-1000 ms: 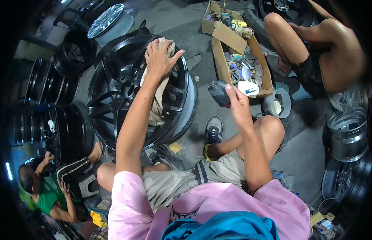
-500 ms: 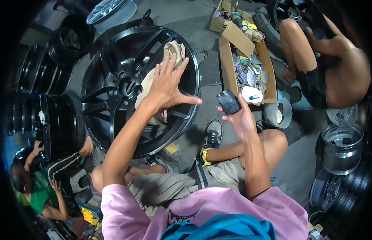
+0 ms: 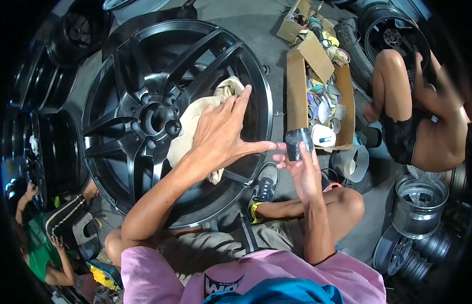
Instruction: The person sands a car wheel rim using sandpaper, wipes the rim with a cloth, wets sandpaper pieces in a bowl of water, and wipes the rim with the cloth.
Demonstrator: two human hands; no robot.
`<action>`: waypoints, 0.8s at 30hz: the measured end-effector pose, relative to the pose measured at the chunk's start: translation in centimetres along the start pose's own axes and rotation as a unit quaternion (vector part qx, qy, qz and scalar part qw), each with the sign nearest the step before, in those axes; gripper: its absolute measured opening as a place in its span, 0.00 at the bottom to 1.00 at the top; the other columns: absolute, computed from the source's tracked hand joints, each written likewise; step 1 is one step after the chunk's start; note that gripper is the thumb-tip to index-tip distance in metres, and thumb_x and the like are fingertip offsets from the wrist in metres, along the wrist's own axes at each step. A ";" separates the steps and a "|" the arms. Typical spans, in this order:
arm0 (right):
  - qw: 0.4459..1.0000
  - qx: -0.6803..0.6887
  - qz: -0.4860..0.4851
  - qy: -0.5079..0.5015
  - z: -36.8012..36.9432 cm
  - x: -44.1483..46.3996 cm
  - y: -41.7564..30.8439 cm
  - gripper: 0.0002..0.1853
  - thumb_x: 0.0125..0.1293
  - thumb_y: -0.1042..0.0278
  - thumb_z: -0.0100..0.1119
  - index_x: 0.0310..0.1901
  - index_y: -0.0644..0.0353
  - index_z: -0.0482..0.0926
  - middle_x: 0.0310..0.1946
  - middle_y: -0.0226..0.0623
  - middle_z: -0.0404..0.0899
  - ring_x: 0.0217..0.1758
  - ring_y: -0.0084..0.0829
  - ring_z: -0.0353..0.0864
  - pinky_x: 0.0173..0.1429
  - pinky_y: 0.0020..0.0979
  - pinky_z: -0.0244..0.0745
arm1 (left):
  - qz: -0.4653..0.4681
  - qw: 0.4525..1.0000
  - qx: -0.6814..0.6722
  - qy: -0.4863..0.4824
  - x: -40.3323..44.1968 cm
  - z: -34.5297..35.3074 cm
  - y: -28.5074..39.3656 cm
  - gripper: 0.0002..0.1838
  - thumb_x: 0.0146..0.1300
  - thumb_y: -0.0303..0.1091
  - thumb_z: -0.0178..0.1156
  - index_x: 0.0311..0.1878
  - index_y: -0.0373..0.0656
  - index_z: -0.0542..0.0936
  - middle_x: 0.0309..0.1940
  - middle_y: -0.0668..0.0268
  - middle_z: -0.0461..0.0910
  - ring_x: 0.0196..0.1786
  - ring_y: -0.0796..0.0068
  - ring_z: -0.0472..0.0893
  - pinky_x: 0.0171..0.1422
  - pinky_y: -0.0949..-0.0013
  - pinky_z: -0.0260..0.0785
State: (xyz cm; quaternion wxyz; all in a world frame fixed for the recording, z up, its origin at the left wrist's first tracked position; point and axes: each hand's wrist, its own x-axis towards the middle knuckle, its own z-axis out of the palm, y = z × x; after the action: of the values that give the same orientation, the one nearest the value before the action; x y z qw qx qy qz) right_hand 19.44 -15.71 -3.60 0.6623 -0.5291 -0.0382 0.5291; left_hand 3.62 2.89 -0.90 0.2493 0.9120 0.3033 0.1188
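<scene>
A large black alloy wheel (image 3: 128, 148) with several spokes lies face up in front of me. Crumpled over its right-hand spokes is a beige cloth (image 3: 184, 133). My left hand (image 3: 218, 129) rests flat on the cloth, its fingers stretched out and its thumb pointing right. Beyond the wheel's right rim, my right hand (image 3: 304, 175) grips a small black pad (image 3: 299, 142), which looks like folded sandpaper, between thumb and fingers. The left thumb tip is close to the right fingertips; whether they touch I cannot tell.
An open cardboard box (image 3: 297, 86) of sanding discs and scraps stands at right, with a white tub (image 3: 350, 163) beside it. A silver wheel (image 3: 420, 205) sits lower right. Co-workers sit on both sides, one in a green shirt (image 3: 41, 248). Dark wheels (image 3: 58, 147) stack at left.
The wheel appears larger and nearer in view. My right hand has turned the black pad more upright and come closer to my left thumb. My left hand stays on the cloth.
</scene>
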 end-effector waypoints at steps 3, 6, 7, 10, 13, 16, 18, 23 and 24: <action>0.998 -0.055 -0.030 -0.021 0.1 0.3 1.2 0.14 0.84 0.57 0.58 0.57 0.58 0.74 0.44 0.40 0.84 0.43 0.32 0.87 0.49 0.33 0.82 | 0.005 1.000 -0.007 0.020 0.8 0.0 -0.1 0.62 0.50 0.76 0.75 0.72 0.27 0.73 0.49 0.42 0.87 0.48 0.42 0.90 0.52 0.53 0.79; 0.974 -0.199 -0.110 -0.011 0.0 0.1 1.7 0.13 0.81 0.58 0.64 0.47 0.59 0.77 0.34 0.30 0.80 0.38 0.22 0.82 0.46 0.30 0.80 | -0.137 0.986 -0.027 -0.088 2.3 -0.4 0.0 0.52 0.57 0.82 0.65 0.54 0.31 0.84 0.38 0.42 0.89 0.45 0.41 0.90 0.52 0.49 0.80; 0.973 -0.199 -0.116 -0.012 0.1 0.0 1.6 0.13 0.81 0.58 0.64 0.47 0.59 0.77 0.34 0.30 0.80 0.38 0.22 0.82 0.46 0.30 0.80 | -0.133 0.987 -0.025 -0.084 3.0 -0.5 -0.1 0.52 0.57 0.82 0.65 0.54 0.31 0.84 0.38 0.42 0.89 0.45 0.41 0.90 0.52 0.49 0.80; 0.980 -0.149 -0.131 -0.011 0.0 -0.4 1.5 0.13 0.81 0.58 0.64 0.46 0.60 0.78 0.34 0.30 0.81 0.37 0.22 0.81 0.46 0.29 0.79 | -0.191 0.975 -0.037 -0.112 4.8 -0.2 -0.6 0.54 0.61 0.88 0.52 0.38 0.33 0.88 0.36 0.39 0.89 0.48 0.39 0.89 0.56 0.46 0.78; 0.979 -0.149 -0.139 -0.026 0.0 -0.9 1.5 0.12 0.81 0.59 0.64 0.45 0.60 0.78 0.33 0.30 0.81 0.37 0.22 0.81 0.45 0.28 0.79 | -0.226 0.966 -0.064 -0.107 6.7 2.0 -2.5 0.55 0.66 0.88 0.44 0.35 0.35 0.89 0.38 0.41 0.89 0.51 0.39 0.89 0.59 0.46 0.77; 0.967 -0.205 -0.152 -0.024 -0.6 -1.2 2.0 0.12 0.80 0.55 0.64 0.47 0.54 0.78 0.34 0.25 0.81 0.37 0.19 0.81 0.46 0.26 0.75 | -0.248 0.965 -0.043 -0.079 6.6 2.5 -2.0 0.55 0.66 0.88 0.43 0.37 0.35 0.90 0.40 0.42 0.90 0.52 0.40 0.89 0.60 0.46 0.78; 0.965 -0.198 -0.172 -0.003 -0.9 -1.3 2.1 0.12 0.79 0.58 0.65 0.47 0.57 0.79 0.34 0.27 0.81 0.36 0.20 0.81 0.43 0.27 0.77 | -0.213 0.973 -0.018 -0.087 5.5 2.1 -1.2 0.55 0.66 0.88 0.42 0.40 0.36 0.90 0.41 0.42 0.90 0.53 0.40 0.89 0.61 0.46 0.78; 0.956 -0.204 -0.209 0.020 -2.6 -1.0 2.7 0.12 0.78 0.59 0.66 0.48 0.60 0.80 0.35 0.27 0.80 0.34 0.20 0.81 0.38 0.26 0.80 | -0.101 0.978 0.075 -0.169 1.1 -0.3 1.0 0.56 0.59 0.90 0.49 0.48 0.36 0.91 0.46 0.44 0.90 0.54 0.43 0.89 0.62 0.48 0.78; 0.955 -0.201 -0.216 0.020 -2.9 -1.0 2.8 0.12 0.78 0.59 0.67 0.48 0.60 0.81 0.35 0.27 0.80 0.33 0.19 0.81 0.38 0.25 0.80 | -0.069 0.985 0.076 -0.136 0.3 0.1 0.7 0.57 0.55 0.91 0.54 0.47 0.35 0.91 0.45 0.43 0.90 0.54 0.43 0.89 0.62 0.49 0.79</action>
State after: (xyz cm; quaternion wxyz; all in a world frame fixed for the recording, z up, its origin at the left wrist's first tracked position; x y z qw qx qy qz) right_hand 18.94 -18.72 -6.43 0.6409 -0.6412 -0.2439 0.3445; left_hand 4.21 2.56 -0.58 0.2259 0.9129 0.3365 -0.0476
